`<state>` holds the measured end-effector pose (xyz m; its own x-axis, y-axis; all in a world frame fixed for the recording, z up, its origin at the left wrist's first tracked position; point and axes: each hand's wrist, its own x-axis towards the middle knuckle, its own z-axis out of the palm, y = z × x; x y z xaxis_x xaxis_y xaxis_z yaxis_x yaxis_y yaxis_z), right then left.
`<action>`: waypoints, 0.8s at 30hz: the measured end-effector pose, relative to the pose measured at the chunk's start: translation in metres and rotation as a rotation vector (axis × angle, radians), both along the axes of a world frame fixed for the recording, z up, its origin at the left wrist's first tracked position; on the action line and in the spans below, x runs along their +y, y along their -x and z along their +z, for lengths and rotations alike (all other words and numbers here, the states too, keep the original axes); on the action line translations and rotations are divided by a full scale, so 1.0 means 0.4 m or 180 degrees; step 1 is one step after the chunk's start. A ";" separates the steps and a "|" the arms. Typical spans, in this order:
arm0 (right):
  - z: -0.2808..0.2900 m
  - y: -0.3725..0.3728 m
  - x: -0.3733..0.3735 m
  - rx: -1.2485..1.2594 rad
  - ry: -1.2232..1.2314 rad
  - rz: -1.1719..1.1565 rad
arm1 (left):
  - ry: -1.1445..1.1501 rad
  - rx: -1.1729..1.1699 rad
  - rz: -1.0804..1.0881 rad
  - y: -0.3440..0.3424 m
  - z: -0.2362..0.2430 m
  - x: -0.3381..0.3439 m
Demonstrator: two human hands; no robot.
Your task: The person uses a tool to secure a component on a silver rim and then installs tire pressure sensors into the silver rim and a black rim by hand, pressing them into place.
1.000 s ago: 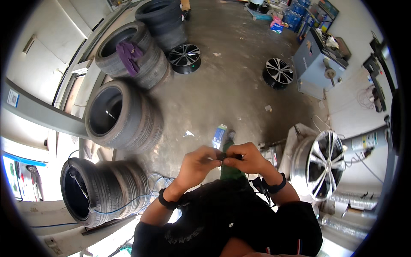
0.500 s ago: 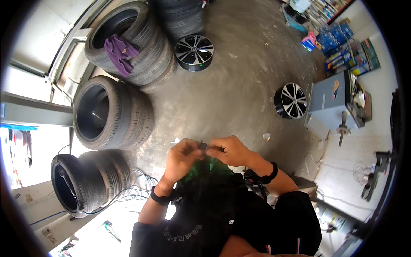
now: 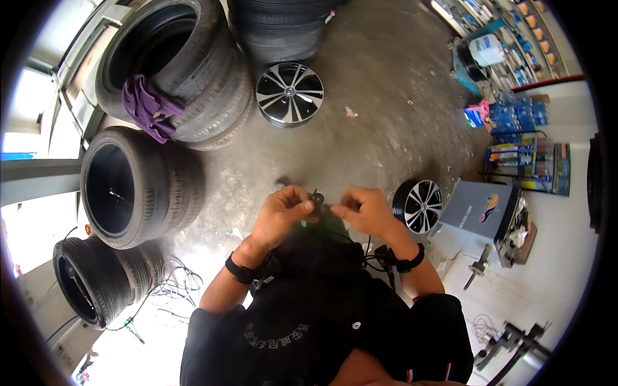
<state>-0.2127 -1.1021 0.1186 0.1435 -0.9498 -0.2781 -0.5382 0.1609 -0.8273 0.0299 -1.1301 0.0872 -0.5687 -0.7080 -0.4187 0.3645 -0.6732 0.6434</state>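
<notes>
My left hand [image 3: 283,212] and my right hand [image 3: 364,209] are raised in front of my chest, close together over the concrete floor. Between their fingertips sits a small black ring-shaped part [image 3: 317,198]. The left hand's thumb and fingers pinch it. The right hand's fingers are curled with the tips pointing at the part; whether they touch it is too small to tell. Both wrists carry black bands. My dark shirt fills the lower middle of the view.
Stacks of black tyres [image 3: 138,186] stand at the left, one with a purple cloth [image 3: 148,106] on it. Two alloy wheels lie on the floor, one ahead [image 3: 290,93] and one at the right [image 3: 418,204]. A grey machine [image 3: 479,209] and stocked shelves [image 3: 521,138] stand at the right.
The view has swung left and forward, so the tyres and wheels shifted in the picture. My hands stay together at chest height, now slightly further apart, with the small part between them.
</notes>
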 end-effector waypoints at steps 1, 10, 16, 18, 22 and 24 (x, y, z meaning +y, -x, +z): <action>-0.013 0.035 -0.070 -0.0031 0.0004 -0.0083 | -0.0035 -0.0061 0.0083 0.008 0.005 -0.047; -0.475 0.280 -0.795 -0.0155 -0.0757 0.0042 | -0.0734 -0.0713 0.1681 0.073 -0.073 -0.295; -0.965 0.367 -1.085 0.0439 -0.1337 0.0721 | -0.1469 -0.0986 0.2984 0.221 -0.236 -0.306; -1.034 0.363 -1.141 0.0783 -0.1526 0.1011 | -0.1716 -0.0812 0.3199 0.274 -0.270 -0.306; -1.234 0.388 -1.224 0.2088 -0.1162 0.1671 | -0.2021 -0.0456 0.3579 0.370 -0.337 -0.330; -1.309 0.385 -1.272 0.2392 -0.1017 0.1854 | -0.2141 -0.0206 0.3698 0.409 -0.399 -0.342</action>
<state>-0.3668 -1.6109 -0.4049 0.2446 -0.6524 -0.7174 -0.9690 -0.1386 -0.2043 -0.1335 -1.2671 -0.0724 0.2506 -0.4112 -0.8764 0.9179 -0.1868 0.3501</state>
